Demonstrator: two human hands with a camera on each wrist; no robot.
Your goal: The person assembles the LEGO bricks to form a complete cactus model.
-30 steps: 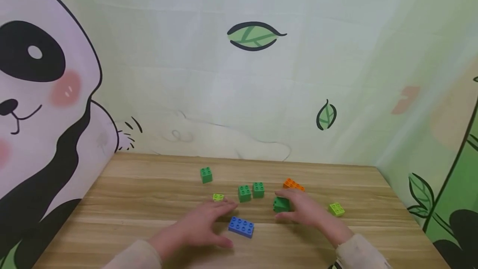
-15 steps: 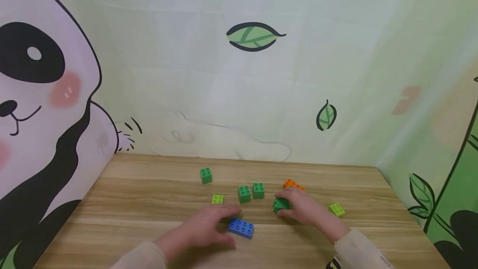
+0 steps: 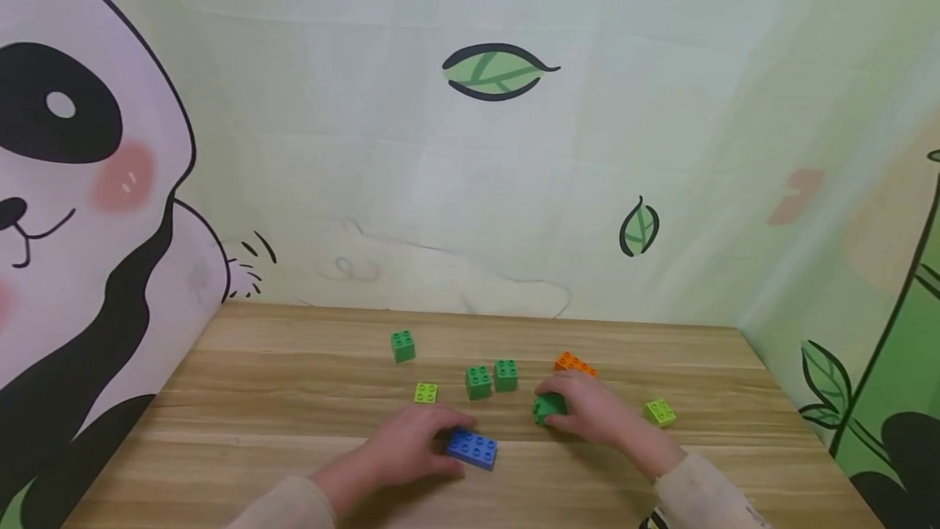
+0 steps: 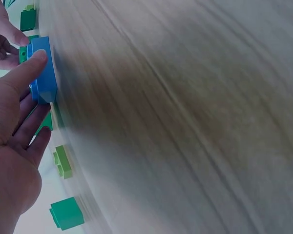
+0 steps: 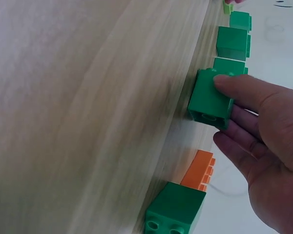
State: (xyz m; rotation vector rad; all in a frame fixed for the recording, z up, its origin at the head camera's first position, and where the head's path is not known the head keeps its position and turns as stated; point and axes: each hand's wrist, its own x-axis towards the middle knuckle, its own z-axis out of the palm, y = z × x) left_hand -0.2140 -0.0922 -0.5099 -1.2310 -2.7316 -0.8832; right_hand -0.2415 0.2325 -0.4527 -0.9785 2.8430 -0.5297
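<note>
In the head view my left hand is around the left end of the blue brick, which lies studs up. In the left wrist view its thumb lies over the blue brick's near face, with fingers on the far side. My right hand pinches a green brick between thumb and fingers, its studs facing sideways to the left. In the right wrist view this green brick shows its hollow underside. Near that hand stands another green brick, hidden behind the hand in the head view.
Two green bricks stand side by side mid-table, with one more green brick farther left. A lime brick sits beyond the left hand, another lime brick to the right. An orange brick lies behind the right hand.
The left thumb and fingers have drawn in around the blue brick, which has stayed in place. The right hand has closed on the green brick and tilted it slightly.
</note>
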